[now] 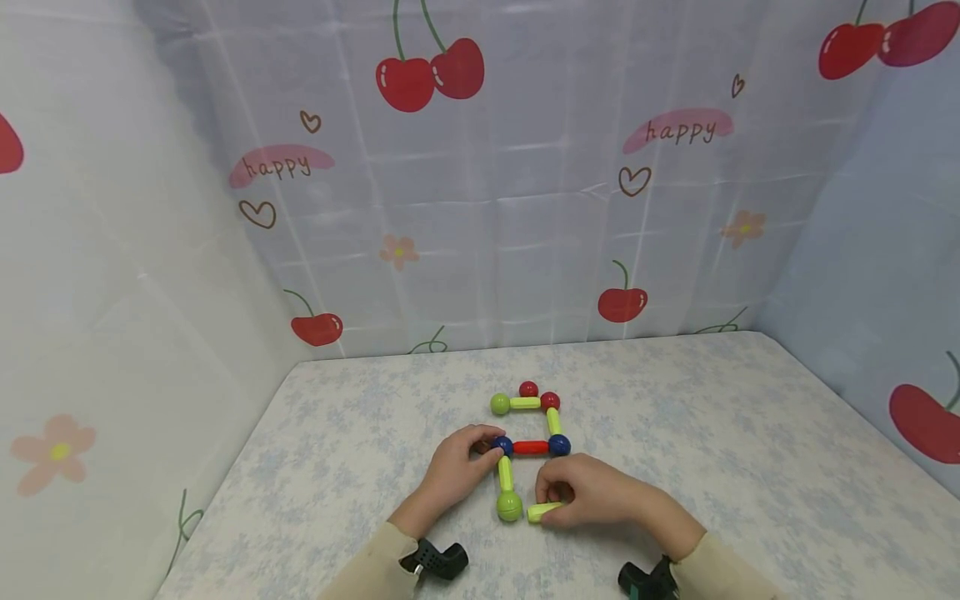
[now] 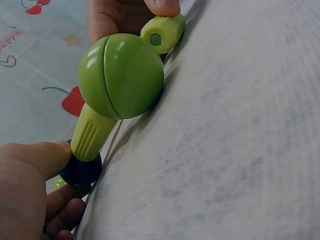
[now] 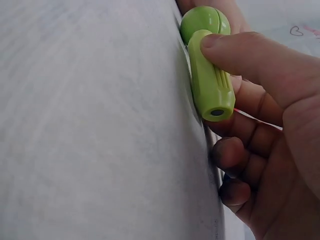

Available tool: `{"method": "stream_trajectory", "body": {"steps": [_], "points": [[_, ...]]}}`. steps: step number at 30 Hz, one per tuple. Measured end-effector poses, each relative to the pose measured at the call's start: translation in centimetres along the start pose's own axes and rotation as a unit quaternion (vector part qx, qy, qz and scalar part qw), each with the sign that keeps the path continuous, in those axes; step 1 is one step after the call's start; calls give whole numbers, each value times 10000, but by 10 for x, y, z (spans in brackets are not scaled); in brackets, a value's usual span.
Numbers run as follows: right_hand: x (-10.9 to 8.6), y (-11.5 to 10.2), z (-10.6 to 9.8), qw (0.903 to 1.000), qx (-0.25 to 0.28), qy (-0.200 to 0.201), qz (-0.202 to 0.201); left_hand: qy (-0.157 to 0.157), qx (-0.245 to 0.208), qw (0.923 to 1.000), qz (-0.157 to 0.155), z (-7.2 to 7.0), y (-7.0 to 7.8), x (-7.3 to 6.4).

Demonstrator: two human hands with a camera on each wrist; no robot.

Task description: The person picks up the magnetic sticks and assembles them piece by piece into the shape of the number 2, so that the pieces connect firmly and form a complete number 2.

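Note:
A shape of magnetic rods and balls lies on the table. My left hand (image 1: 453,471) pinches the blue ball (image 1: 503,446) at its left side. From that ball a yellow-green rod (image 1: 506,475) runs toward me to a green ball (image 1: 509,506), which looms large in the left wrist view. My right hand (image 1: 596,492) holds a loose yellow-green rod (image 1: 536,513) between thumb and fingers, low over the table. Its near end shows a dark round spot in the right wrist view. In the head view a small gap separates this rod's left end from the green ball.
A red rod (image 1: 531,447) joins the left blue ball to another blue ball (image 1: 559,445). Farther back are two red balls, one (image 1: 551,402) joined by a rod to a green ball (image 1: 500,404). A cherry-printed curtain (image 1: 510,217) closes the table's back and sides.

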State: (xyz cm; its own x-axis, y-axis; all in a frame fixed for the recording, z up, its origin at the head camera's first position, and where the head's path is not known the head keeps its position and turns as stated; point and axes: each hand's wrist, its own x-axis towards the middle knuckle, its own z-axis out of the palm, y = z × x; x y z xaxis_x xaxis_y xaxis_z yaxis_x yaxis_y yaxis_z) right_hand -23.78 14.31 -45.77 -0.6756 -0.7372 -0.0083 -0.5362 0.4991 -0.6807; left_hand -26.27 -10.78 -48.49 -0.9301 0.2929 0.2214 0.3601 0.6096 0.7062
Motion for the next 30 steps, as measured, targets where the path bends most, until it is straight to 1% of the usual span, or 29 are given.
{"method": "stream_trajectory", "body": {"steps": [5,11,27,30], "points": [[1,4,-1,9997,51,229,49,11,19,10000,12,0,1,0],[1,5,1,9990,103,420,-128,2,-32,10000,-5,0,0,0],[4,5,7,9985,321,430,-88,41,-27,10000,42,1,-2,0],[4,5,7,9984,341,433,-143,38,-12,10000,48,2,-3,1]]}}
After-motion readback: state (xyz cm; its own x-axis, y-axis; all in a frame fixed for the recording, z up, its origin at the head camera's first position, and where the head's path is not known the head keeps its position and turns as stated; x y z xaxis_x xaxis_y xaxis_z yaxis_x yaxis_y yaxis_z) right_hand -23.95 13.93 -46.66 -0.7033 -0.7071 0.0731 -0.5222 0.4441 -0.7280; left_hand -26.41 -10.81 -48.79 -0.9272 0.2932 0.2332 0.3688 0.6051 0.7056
